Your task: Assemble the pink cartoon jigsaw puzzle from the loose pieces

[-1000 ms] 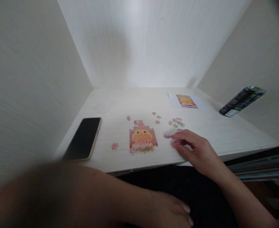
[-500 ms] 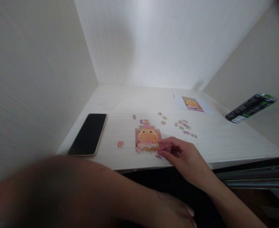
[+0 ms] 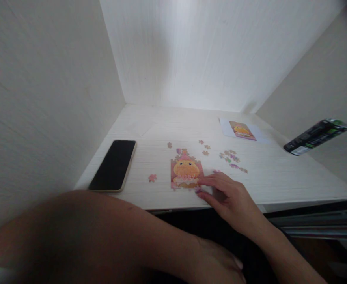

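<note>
A partly assembled jigsaw puzzle (image 3: 186, 169) lies near the table's front edge, showing a yellow toy figure with a pink hat and a cake. My right hand (image 3: 226, 195) is at its lower right corner, fingers stretched out and thumb apart from them. Its fingertips touch the puzzle's right edge, and the thumb tip is at a small purple puzzle piece (image 3: 198, 190) just below that corner. My left hand (image 3: 221, 264) rests low over my lap, away from the table, with its fingers mostly hidden.
Loose puzzle pieces (image 3: 230, 156) lie right of the puzzle, with a pink piece (image 3: 152, 178) on its left. A phone (image 3: 114, 165) lies at left. A reference picture (image 3: 242, 130) on white paper is at back right, near a dark can (image 3: 315, 137). Walls enclose the table.
My right hand's thumb and fingers have spread from a pinch at the puzzle's edge, the thumb now by the purple piece. The view has shifted slightly. My left hand stays low.
</note>
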